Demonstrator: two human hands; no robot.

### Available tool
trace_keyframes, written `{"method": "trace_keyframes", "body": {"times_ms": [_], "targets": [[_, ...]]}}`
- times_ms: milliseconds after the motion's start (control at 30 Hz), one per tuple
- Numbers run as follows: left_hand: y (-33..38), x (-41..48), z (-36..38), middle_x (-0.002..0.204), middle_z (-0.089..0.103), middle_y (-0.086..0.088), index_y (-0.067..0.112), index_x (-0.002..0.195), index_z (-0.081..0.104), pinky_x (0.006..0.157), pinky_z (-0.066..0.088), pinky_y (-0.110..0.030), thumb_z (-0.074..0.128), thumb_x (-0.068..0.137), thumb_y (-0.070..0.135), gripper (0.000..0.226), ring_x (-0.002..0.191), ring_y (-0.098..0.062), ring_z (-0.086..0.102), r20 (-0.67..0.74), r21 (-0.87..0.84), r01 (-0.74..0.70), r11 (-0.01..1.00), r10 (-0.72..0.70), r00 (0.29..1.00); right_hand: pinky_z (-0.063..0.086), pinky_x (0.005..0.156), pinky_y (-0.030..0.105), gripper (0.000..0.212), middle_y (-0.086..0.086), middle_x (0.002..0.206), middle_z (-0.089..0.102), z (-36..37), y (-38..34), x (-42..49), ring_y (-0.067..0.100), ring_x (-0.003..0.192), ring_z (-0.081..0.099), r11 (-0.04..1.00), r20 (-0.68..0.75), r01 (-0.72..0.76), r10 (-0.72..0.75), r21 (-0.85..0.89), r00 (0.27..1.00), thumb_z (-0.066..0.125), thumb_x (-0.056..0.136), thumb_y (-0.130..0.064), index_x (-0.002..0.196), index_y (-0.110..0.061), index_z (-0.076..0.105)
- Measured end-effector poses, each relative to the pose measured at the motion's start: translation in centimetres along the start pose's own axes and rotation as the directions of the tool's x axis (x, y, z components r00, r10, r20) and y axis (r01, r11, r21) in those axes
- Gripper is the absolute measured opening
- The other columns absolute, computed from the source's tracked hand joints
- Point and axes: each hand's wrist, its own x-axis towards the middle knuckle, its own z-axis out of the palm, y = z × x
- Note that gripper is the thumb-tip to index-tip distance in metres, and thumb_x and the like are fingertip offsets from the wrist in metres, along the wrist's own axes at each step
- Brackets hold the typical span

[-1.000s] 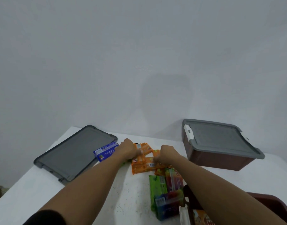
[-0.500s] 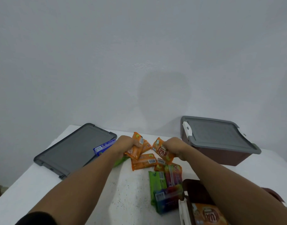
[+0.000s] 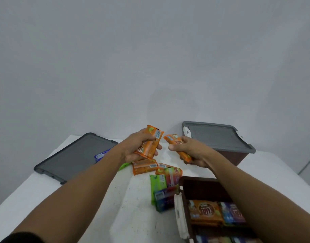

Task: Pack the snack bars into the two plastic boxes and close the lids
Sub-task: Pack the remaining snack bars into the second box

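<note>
Head: "UA" on boxed orange bar [image 3: 206, 212]

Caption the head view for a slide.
Left hand and right hand each hold orange snack bars above the loose pile, near the open brown box; the far box is lidded.

On the orange snack wrapper [image 3: 206, 212] in the open brown plastic box [image 3: 198, 179], at the lower right of the frame, big letters like "UA" could be read. The white barcode stickers [image 3: 157, 133] on the orange snack bars [image 3: 147, 148] held at the centre were too small to read.
</note>
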Motion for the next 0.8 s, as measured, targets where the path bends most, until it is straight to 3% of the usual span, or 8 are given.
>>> {"method": "trace_keyframes", "body": {"times_ms": [167, 267, 333, 467, 667, 733, 800], "targets": [[0.6, -1.7, 4.8, 0.105, 0.068, -0.029, 0.001, 0.129, 0.061, 0.079, 0.059, -0.053, 0.046, 0.103, 0.054, 0.061, 0.087, -0.037, 0.068, 0.014, 0.101, 0.124, 0.987, -0.126, 0.992, 0.053, 0.067, 0.037, 0.058, 0.008, 0.106, 0.066, -2.2, 0.7, -4.0, 0.020, 0.080, 0.063, 0.968, -0.047, 0.122, -0.135, -0.221, 0.990, 0.088, 0.070, -0.029, 0.116, -0.029, 0.053], [-0.1, -2.4, 8.1, 0.106, 0.069, -0.028, 0.002, 0.127, 0.061, 0.089, 0.053, -0.055, 0.043, 0.104, 0.053, 0.058, 0.091, -0.037, 0.066, -0.020, 0.212, 0.113, 0.971, -0.111, 0.994, 0.058, 0.079, 0.045, 0.044, 0.008, 0.099, 0.070, -4.3, 1.7, -7.1, 0.021, 0.082, 0.069, 0.918, -0.018, 0.212, -0.232, -0.336, 0.973, 0.085, 0.072, -0.029, 0.109, -0.025, 0.062], [-0.8, -3.0, 10.2, 0.108, 0.071, -0.025, 0.010, 0.127, 0.061, 0.092, 0.053, -0.056, 0.044, 0.105, 0.050, 0.049, 0.093, -0.035, 0.067, -0.035, 0.313, 0.070, 0.947, -0.062, 0.997, 0.056, 0.074, 0.036, 0.035, 0.002, 0.092, 0.071, -5.8, 2.6, -9.1, 0.015, 0.078, 0.068, 0.873, 0.021, 0.251, -0.267, -0.419, 0.963, 0.084, 0.074, -0.027, 0.105, -0.023, 0.067], [-2.7, -4.8, 14.6, 0.115, 0.069, -0.015, 0.025, 0.125, 0.058, 0.077, 0.058, -0.045, 0.053, 0.104, 0.046, 0.030, 0.093, -0.021, 0.070, 0.068, 0.502, -0.020, 0.864, -0.016, 0.998, 0.055, 0.085, 0.034, 0.044, -0.005, 0.100, 0.074, -9.2, 5.2, -12.5, 0.012, 0.089, 0.070, 0.790, 0.103, 0.268, -0.254, -0.551, 0.962, 0.087, 0.070, -0.032, 0.110, -0.030, 0.068], [-6.5, -5.8, 19.5, 0.115, 0.069, -0.004, 0.039, 0.120, 0.058, 0.083, 0.058, -0.041, 0.076, 0.089, 0.044, 0.036, 0.101, -0.020, 0.068, 0.094, 0.811, -0.027, 0.584, -0.085, 0.992, 0.056, 0.074, 0.029, 0.061, -0.007, 0.110, 0.062, -12.3, 9.4, -14.9, 0.009, 0.091, 0.064, 0.606, 0.114, 0.183, -0.151, -0.774, 0.982, 0.085, 0.069, -0.043, 0.118, -0.032, 0.050], [-7.8, -5.5, 20.6, 0.115, 0.066, 0.002, 0.041, 0.119, 0.055, 0.088, 0.058, -0.046, 0.081, 0.082, 0.045, 0.045, 0.103, -0.021, 0.067, 0.085, 0.914, -0.031, 0.405, -0.115, 0.990, 0.051, 0.071, 0.024, 0.059, -0.007, 0.110, 0.059, -12.4, 10.6, -15.4, 0.009, 0.092, 0.060, 0.501, 0.127, 0.188, -0.153, -0.845, 0.980, 0.083, 0.073, -0.041, 0.120, -0.031, 0.049], [-8.8, -5.2, 21.6, 0.118, 0.061, 0.003, 0.037, 0.123, 0.051, 0.090, 0.054, -0.041, 0.081, 0.081, 0.041, 0.052, 0.105, -0.020, 0.062, 0.068, 0.977, -0.038, 0.209, -0.140, 0.988, 0.048, 0.075, 0.023, 0.059, -0.007, 0.112, 0.057, -12.2, 11.7, -15.3, 0.011, 0.097, 0.058, 0.446, 0.146, 0.193, -0.140, -0.874, 0.979, 0.082, 0.075, -0.038, 0.123, -0.030, 0.049]]}}
